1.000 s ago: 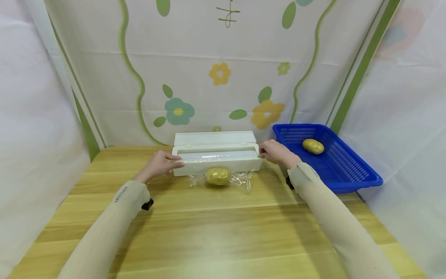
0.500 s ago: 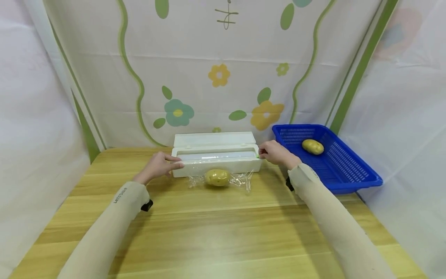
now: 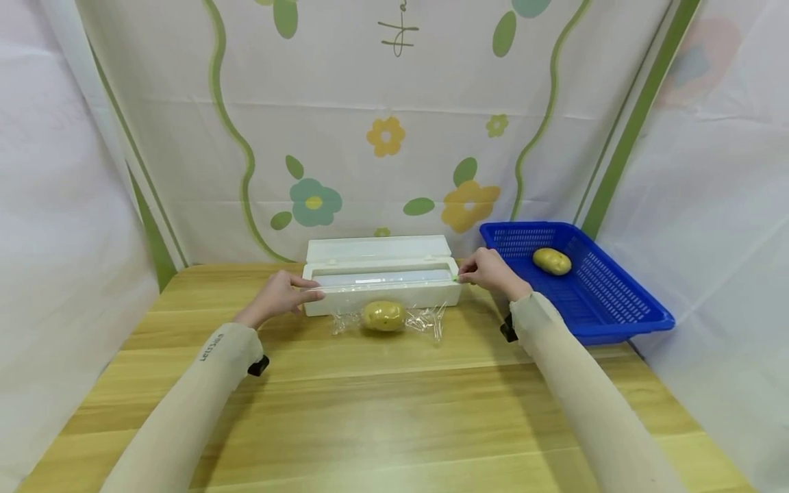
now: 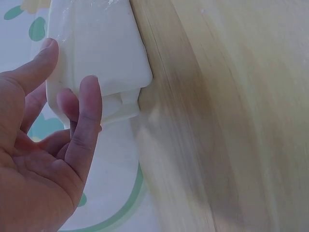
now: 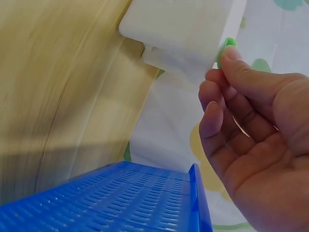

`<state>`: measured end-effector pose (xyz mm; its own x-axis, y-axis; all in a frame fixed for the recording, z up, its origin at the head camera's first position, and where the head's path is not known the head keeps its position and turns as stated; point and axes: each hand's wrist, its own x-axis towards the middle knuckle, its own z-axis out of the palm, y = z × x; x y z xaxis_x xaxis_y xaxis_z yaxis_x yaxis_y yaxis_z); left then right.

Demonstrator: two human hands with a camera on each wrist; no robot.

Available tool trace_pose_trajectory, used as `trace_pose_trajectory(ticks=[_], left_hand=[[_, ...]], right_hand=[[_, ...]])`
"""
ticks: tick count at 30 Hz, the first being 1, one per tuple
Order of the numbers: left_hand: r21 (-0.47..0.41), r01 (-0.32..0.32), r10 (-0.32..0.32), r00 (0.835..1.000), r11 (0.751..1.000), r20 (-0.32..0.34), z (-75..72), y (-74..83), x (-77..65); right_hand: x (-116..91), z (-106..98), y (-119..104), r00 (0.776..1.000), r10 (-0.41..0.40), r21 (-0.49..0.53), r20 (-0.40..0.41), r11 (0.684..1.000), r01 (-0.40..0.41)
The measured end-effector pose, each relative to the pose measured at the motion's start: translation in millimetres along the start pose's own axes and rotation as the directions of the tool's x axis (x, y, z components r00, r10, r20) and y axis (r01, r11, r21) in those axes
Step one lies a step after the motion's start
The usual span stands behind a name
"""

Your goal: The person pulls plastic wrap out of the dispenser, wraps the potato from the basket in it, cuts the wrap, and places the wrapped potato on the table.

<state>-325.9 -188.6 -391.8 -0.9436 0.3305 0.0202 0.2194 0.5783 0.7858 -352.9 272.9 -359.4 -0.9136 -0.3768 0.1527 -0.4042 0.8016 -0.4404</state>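
A white cling film box (image 3: 425,296) stands with its lid raised, a roll of film (image 3: 382,277) inside. My left hand (image 3: 279,298) holds the box's left end, thumb at the front top edge and fingers around the end. At the other end, my right hand (image 3: 491,272) pinches a small green slider (image 5: 225,48) between thumb and index finger, on the box's top edge. Its other fingers are loosely curled. Against the front of the box lies a potato (image 3: 383,315) under clear film (image 3: 428,319), whose crumpled ends spread out to both sides.
To the right, a blue plastic basket (image 3: 622,327) holds one loose potato (image 3: 552,261), close beside my right wrist. Behind the wooden table (image 3: 370,411) hangs a flower-printed cloth (image 3: 382,82). White cloth walls stand on both sides.
The head view has tilted up slightly. Both hands, the box, the green slider and the potatoes keep nearly the same places.
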Motion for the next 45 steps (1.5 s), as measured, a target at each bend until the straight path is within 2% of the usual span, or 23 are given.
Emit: trace_pose_trajectory(ticks=[6, 11, 17, 22, 24, 27, 31, 33, 35, 38, 42, 45], left_hand=[[-0.017, -0.014, 0.014, 1.000, 1.000, 0.013, -1.0, 1.5, -1.3], [0.001, -0.006, 0.006, 1.000, 1.000, 0.021, -3.8, 2.1, -3.0], [0.020, 0.011, -0.012, 1.000, 1.000, 0.021, -3.9, -1.6, -2.3], [0.029, 0.030, -0.030, 1.000, 0.999, 0.004, -5.6, -6.7, -1.8], [0.040, 0.018, -0.017, 1.000, 0.999, -0.009, -4.6, -6.5, -3.1], [0.049, -0.020, 0.022, 0.998, 0.999, -0.055, 1.2, -4.0, -7.6], [0.069, -0.052, 0.064, 0.983, 0.996, -0.173, 14.3, 2.1, -16.4], [0.060, -0.036, 0.049, 0.970, 0.998, -0.240, 22.3, 5.4, -20.1], [0.049, -0.015, 0.029, 0.955, 0.999, -0.296, 28.7, 7.9, -24.0], [0.032, -0.013, 0.024, 0.939, 0.999, -0.344, 33.6, 10.4, -28.6], [0.047, -0.097, 0.107, 0.936, 0.994, -0.336, 32.1, 10.6, -28.2], [0.047, -0.129, 0.137, 0.951, 0.991, -0.276, 28.9, 8.8, -26.4]], right_hand=[[-0.2, 0.7, 2.5, 0.994, 0.113, 0.093, 0.009, 0.989, -0.114], [-1.9, 3.2, -0.7, 0.985, 0.171, 0.114, -0.018, 0.979, -0.168], [-7.7, 6.4, -6.6, 0.964, 0.263, 0.177, -0.027, 0.951, -0.255], [-11.6, 14.3, -11.0, 0.961, 0.269, 0.212, -0.063, 0.945, -0.250], [-16.0, 17.8, -12.8, 0.961, 0.261, 0.233, -0.088, 0.944, -0.235], [-26.6, 22.9, -15.9, 0.945, 0.311, 0.340, -0.100, 0.903, -0.261], [-41.1, 29.2, -19.2, 0.889, 0.455, 0.495, -0.052, 0.785, -0.373], [-46.1, 33.0, -20.1, 0.878, 0.479, 0.533, 0.008, 0.741, -0.409], [-47.8, 37.8, -22.1, 0.888, 0.455, 0.544, 0.066, 0.729, -0.414], [-46.6, 46.5, -26.3, 0.919, 0.374, 0.588, 0.123, 0.719, -0.371], [-42.6, 55.2, -31.4, 0.944, 0.325, 0.637, 0.059, 0.716, -0.286], [-39.3, 58.9, -33.5, 0.946, 0.322, 0.655, -0.029, 0.721, -0.225]])
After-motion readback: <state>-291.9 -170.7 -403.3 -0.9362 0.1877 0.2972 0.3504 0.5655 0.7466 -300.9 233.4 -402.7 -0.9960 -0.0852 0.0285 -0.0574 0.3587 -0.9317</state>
